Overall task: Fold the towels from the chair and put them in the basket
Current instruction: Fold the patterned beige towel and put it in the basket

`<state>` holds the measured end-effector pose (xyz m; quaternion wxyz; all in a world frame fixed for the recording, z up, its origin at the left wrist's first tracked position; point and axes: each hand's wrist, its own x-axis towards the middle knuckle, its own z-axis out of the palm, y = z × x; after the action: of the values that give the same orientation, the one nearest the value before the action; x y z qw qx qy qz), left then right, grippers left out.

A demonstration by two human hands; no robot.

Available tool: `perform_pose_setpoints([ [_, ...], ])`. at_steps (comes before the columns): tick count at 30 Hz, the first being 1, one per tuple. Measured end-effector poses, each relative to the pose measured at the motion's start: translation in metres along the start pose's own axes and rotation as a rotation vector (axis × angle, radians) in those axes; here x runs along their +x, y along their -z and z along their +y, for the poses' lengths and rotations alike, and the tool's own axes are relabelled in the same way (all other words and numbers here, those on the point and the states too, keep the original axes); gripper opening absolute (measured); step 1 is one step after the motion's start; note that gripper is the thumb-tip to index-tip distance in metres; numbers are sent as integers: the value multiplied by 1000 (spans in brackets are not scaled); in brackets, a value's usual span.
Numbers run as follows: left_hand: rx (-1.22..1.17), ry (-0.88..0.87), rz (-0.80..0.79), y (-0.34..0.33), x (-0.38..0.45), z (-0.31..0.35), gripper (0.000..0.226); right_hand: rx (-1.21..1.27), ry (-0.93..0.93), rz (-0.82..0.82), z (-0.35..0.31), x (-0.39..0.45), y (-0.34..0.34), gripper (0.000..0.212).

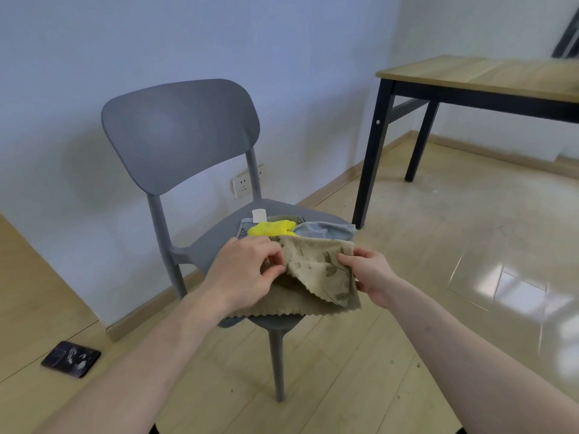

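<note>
A grey plastic chair stands against the wall with towels on its seat. The nearest is a beige towel with a leaf print, partly lifted over the seat's front edge. My left hand pinches its left part between thumb and fingers. My right hand grips its right edge. Behind it lie a yellow towel, a light blue towel and a grey one with a white tag. No basket is in view.
A wooden table with black legs stands to the right by the wall. A dark phone-like object lies on the floor at lower left. A wall socket sits behind the chair. Pale wood floor surrounds the chair.
</note>
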<state>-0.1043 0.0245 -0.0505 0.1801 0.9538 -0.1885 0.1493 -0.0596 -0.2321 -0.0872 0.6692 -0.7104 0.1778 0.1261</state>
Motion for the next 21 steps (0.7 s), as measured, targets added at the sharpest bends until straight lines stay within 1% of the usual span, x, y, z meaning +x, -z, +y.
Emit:
perform_pose_setpoints([
  [1,-8,-11,-5,1,-2,1,9,-3,4,6,0,-1,-1,4],
  [2,-15,-18,-49,1,-4,3,10,-9,10,12,0,-2,-1,4],
  [5,-61,23,-270,-5,-14,5,14,7,32,25,-1,-4,-2,3],
  [6,-84,42,-289,-7,-15,5,14,14,36,26,-2,-5,-2,4],
  [8,-111,63,-235,-7,-14,2,15,23,44,30,-4,-8,-1,5],
  [9,-109,70,-234,-8,-14,0,17,32,49,33,-6,-9,0,6],
  [12,-54,85,-363,-10,-18,-2,25,55,58,31,-10,-12,1,12],
  [13,-49,87,-353,-11,-18,-2,26,64,56,28,-13,-13,1,14],
  [16,-73,108,-226,-6,-14,-3,25,101,70,17,-23,-19,4,13],
  [17,-72,117,-242,-5,-13,-5,25,114,83,10,-26,-21,4,12],
  [19,-89,138,-351,-4,-15,-13,26,111,111,-1,-34,-27,1,12],
  [20,-124,152,-371,-4,-15,-17,25,101,122,-10,-37,-30,-2,13],
  [21,-174,170,-343,-1,-15,-21,23,92,128,-21,-41,-33,-6,13],
])
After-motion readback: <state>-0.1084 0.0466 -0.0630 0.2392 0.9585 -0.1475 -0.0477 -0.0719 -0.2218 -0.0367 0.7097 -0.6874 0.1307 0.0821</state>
